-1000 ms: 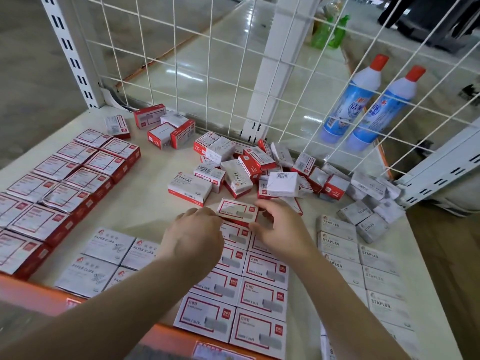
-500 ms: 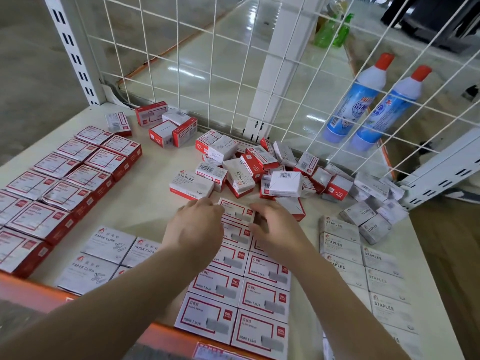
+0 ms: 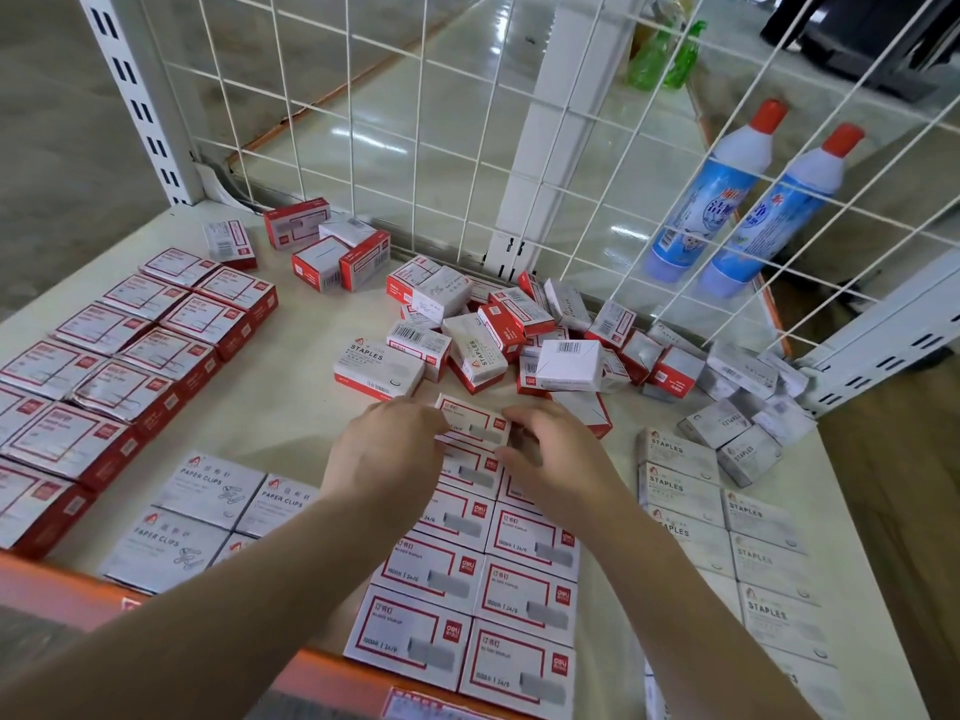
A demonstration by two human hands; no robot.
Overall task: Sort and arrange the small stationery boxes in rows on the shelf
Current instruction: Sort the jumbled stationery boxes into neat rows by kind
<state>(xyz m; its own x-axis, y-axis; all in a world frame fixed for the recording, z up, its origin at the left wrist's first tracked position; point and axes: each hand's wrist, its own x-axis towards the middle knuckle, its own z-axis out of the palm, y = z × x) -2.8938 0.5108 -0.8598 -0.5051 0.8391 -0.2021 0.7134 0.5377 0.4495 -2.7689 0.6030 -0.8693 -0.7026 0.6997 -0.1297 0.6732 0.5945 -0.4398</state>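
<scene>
Fingers (image 3: 441,415) of left hand (image 3: 387,452): curled at the left short end of the small white cardboard staple box with red frame (image 3: 475,422); fingertips hidden under the knuckles, so an actual pinch cannot be told. Fingers of right hand (image 3: 558,452): curled loosely over the box's right end and near edge, touching it; pinch likewise unclear.

Box, position: flat on the cream shelf board (image 3: 291,407), label up, between the two hands, at the far end of the left column of the red-framed staple rows (image 3: 467,589). Long axis runs left to right, slightly skewed against the rows behind it. Both hands equally near, one at each short end; squaring it likely calls for a small turn and a pull toward the row.

Adjacent stock:
- unsorted heap of mixed red-and-white boxes (image 3: 519,330), just beyond the fingers, against the white wire mesh (image 3: 415,122);
- white paper-clip boxes (image 3: 208,511), in rows to the left;
- larger red-sided boxes (image 3: 130,356), in rows far left;
- grey staples boxes (image 3: 727,537), in rows right.

Task state, judged: partly done; heap remains.
</scene>
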